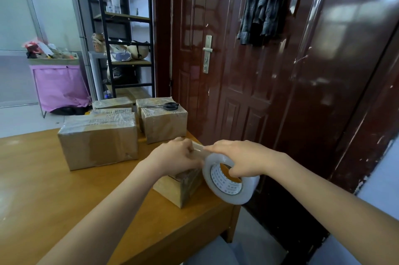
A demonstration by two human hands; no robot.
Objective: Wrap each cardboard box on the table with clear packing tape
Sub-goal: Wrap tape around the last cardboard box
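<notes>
A small cardboard box (176, 189) stands near the right edge of the wooden table (43, 189), partly hidden under my hands. My left hand (174, 155) rests on top of it and pinches the free end of the clear tape. My right hand (235, 156) grips the big roll of clear packing tape (226, 180), thumb through its core, just right of the box. A short strip of tape stretches between both hands.
Several taped cardboard boxes stand behind: a large one (98, 141), one at the right (165, 124) and smaller ones further back (112, 103). Black-handled scissors (168, 105) lie on a rear box. A dark red door (269, 70) is close on the right.
</notes>
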